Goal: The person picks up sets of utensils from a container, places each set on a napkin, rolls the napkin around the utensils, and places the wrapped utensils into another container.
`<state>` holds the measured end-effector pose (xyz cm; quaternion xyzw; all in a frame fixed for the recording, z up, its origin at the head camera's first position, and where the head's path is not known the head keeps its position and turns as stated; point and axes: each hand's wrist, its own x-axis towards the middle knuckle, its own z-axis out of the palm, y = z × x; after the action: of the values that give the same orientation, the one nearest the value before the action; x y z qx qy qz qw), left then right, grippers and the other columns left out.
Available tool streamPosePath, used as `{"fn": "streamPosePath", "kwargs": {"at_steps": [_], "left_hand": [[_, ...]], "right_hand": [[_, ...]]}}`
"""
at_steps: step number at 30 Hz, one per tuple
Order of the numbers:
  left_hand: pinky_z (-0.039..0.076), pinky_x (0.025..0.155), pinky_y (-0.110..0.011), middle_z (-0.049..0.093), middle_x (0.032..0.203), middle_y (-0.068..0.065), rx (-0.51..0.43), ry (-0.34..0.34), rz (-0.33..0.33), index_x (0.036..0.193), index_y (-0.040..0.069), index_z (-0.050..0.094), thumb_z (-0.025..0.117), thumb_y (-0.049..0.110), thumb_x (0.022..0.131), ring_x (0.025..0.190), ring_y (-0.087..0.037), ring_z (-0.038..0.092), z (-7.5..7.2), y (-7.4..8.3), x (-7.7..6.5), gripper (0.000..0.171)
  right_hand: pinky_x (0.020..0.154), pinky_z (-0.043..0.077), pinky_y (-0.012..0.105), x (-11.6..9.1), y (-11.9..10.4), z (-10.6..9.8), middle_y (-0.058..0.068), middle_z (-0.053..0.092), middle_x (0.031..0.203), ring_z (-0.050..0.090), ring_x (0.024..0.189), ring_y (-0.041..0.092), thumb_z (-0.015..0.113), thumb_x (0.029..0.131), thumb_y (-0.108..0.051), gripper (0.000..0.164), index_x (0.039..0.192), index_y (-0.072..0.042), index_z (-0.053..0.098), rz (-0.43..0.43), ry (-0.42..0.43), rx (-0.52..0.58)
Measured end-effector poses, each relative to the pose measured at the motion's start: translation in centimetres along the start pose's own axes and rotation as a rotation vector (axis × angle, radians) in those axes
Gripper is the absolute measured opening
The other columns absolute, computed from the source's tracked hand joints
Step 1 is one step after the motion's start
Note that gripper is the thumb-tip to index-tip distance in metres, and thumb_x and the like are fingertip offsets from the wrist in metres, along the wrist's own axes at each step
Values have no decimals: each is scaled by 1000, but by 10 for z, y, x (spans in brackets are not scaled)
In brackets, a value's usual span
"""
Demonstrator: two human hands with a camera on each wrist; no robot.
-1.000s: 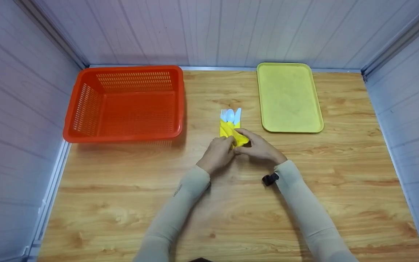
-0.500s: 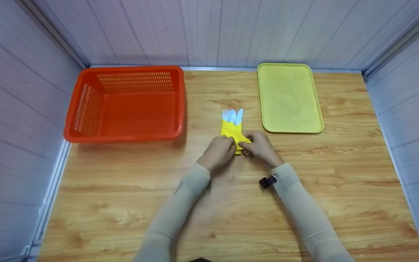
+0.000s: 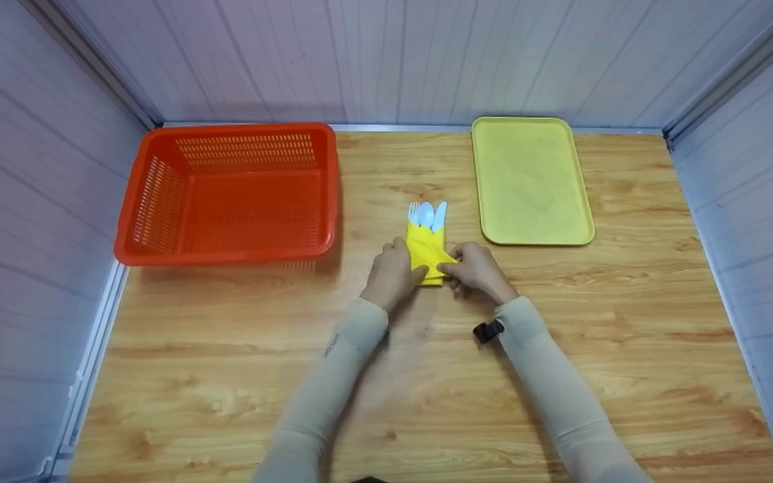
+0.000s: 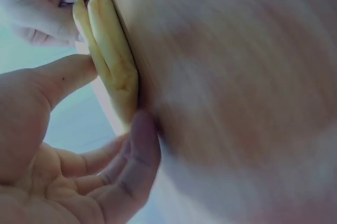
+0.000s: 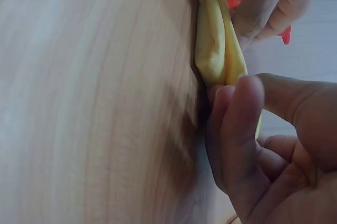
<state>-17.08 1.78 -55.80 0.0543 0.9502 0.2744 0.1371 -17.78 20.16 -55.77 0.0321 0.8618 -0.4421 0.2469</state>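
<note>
A folded yellow napkin (image 3: 428,245) lies on the wooden table, wrapped around a white fork (image 3: 414,213), spoon (image 3: 426,215) and knife (image 3: 440,216). Their heads stick out of its far end, and their handles are hidden in the cloth. My left hand (image 3: 388,274) grips the napkin's left side, thumb on top and fingers at the edge. On the other side, my right hand (image 3: 482,270) pinches a corner flap that is drawn out to the right. From the left wrist view, the napkin (image 4: 113,56) shows as a thick layered fold close on the table.
At the back left stands a red perforated basket (image 3: 229,257) with nothing in it. A flat yellow tray (image 3: 534,181) lies at the back right. White panel walls (image 3: 373,60) enclose the table (image 3: 427,402) at the back and sides.
My left hand has shifted from on top of the napkin to its left edge. My right hand has drawn the flap down flatter, baring the napkin's near edge. The cutlery has barely moved.
</note>
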Motion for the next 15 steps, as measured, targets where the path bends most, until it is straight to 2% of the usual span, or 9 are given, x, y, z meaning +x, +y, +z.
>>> {"fn": "streamPosePath", "kwargs": {"at_steps": [6,15], "left_hand": [[52,79,-41,58,98,-14,-179,-56,-39,119,-5,52,75,31,89,89,-28,59,-2,-6,3,52],[44,61,-28,60,82,-4,-405,-133,-61,100,2,67,76,29,89,72,-16,52,-4,-10,10,30]], "right_hand": [[45,53,28,3,5,-2,9,67,65,62,47,15,68,96,-19,20,100,0,63,30,-37,3],[44,52,28,5,9,-7,10,66,66,61,48,16,66,98,-19,18,93,-1,66,15,-88,11]]}}
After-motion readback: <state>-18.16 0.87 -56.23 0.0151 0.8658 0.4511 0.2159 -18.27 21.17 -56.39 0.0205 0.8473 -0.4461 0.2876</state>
